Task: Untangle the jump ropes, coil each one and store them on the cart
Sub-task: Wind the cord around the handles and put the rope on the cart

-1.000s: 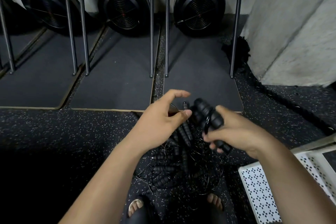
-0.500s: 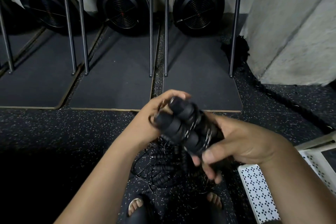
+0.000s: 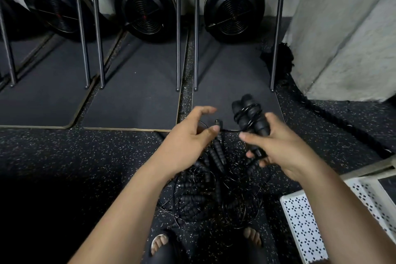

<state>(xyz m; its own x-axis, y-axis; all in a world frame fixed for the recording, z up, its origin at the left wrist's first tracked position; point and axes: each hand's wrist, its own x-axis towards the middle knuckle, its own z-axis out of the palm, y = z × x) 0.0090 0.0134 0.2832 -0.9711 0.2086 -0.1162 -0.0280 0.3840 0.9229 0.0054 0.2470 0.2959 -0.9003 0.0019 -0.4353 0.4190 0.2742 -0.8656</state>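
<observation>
Nearest you, your sandalled feet (image 3: pixel 159 242) stand on the dark speckled rubber floor (image 3: pixel 64 156). Just ahead of them lies the tangled heap of black jump ropes (image 3: pixel 214 191), thin wire cords looped round ribbed foam handles. At your right sits the white perforated metal cart (image 3: pixel 304 221), apart from the heap. Your left hand (image 3: pixel 186 146) hovers over the heap with fingers spread and loosely curved, gripping nothing; a thin cord runs just past its thumb, and you cannot tell whether it touches. Your right hand (image 3: pixel 278 148) is curled round a wound bundle of black rope handles (image 3: pixel 249 115), forefinger stretched out, the bundle tilted away from you. Beyond lie dark rectangular floor mats (image 3: pixel 132 96), upright steel poles (image 3: pixel 178 28), three black round fan housings (image 3: pixel 233 6) and, at the right, a grey concrete pillar (image 3: pixel 347 38).
</observation>
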